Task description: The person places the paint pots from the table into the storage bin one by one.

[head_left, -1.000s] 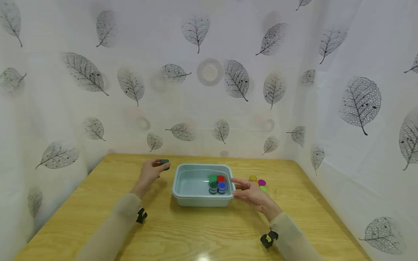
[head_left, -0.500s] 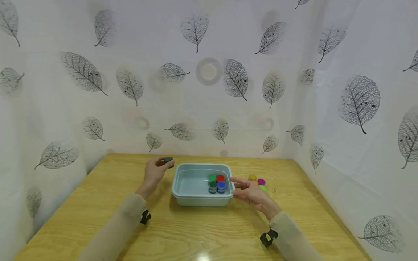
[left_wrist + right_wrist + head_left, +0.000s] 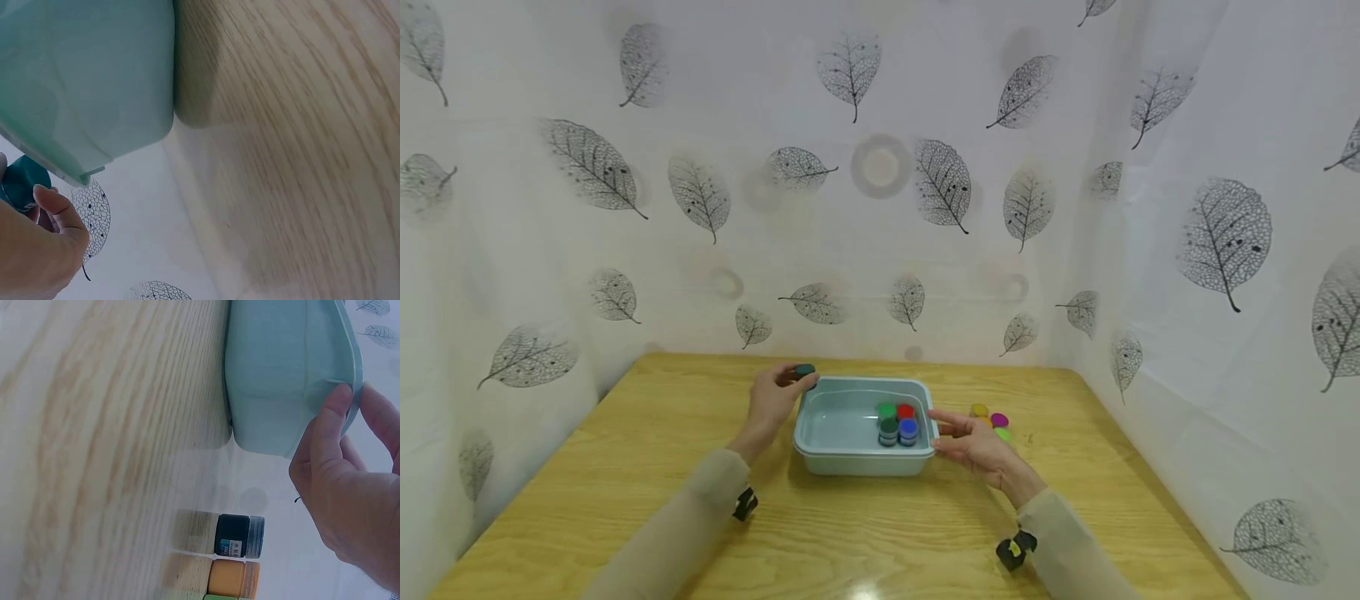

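Observation:
My left hand [image 3: 772,404] pinches a small dark teal paint jar [image 3: 805,370] at the back left corner of a pale blue plastic basin [image 3: 865,465]. In the left wrist view this jar [image 3: 25,182] sits between thumb and fingers, just outside the basin's rim. On the opposite side, my right hand [image 3: 981,450] holds the basin's right rim, with finger and thumb on either side of it in the right wrist view. Inside the basin, toward its right end, stand a green jar [image 3: 887,412], a red jar [image 3: 906,412], a dark green jar [image 3: 889,431] and a blue jar [image 3: 908,431].
Right of the basin, partly behind my right hand, several more jars stand on the wooden table [image 3: 850,533], among them a yellow-lidded jar [image 3: 979,410], a purple-lidded jar [image 3: 999,420] and a lime green jar [image 3: 1003,433]. A leaf-patterned curtain [image 3: 880,242] encloses the table's back and sides.
My left hand has carried the dark teal jar rightward, from left of the basin to its back left corner. My right hand and the jars inside the basin have stayed put.

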Available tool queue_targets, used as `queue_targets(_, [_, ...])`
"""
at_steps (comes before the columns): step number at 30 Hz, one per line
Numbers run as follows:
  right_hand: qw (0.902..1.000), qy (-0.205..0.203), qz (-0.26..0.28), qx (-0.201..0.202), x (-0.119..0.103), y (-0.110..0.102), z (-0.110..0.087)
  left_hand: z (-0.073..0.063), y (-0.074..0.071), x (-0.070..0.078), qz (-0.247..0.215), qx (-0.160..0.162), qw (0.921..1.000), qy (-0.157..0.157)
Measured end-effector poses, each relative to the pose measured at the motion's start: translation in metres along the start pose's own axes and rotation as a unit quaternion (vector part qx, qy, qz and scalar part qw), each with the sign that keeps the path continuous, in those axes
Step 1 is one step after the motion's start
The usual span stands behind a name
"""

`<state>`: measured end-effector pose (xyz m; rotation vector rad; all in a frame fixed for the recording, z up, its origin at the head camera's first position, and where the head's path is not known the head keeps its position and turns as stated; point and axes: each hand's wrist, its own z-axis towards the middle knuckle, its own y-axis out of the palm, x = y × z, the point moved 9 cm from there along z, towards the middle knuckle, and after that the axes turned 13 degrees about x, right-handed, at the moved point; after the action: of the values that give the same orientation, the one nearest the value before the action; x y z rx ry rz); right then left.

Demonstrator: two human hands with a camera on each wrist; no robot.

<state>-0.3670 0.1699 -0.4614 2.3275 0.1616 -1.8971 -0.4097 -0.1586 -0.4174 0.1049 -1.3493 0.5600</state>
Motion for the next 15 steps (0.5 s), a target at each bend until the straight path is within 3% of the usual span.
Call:
queue_targets(8, [1.0000,0.000,0.003,-0.001,0.001,-0.001,0.000,-0.004,0.013,0.005,0.022,-0.018,0.9980,0.057])
queue_targets(15, [0.9999,0.005,0.011,0.001,0.001,-0.001,0.000,-0.008,0.022,0.019,0.026,-0.025,0.9953,0.090])
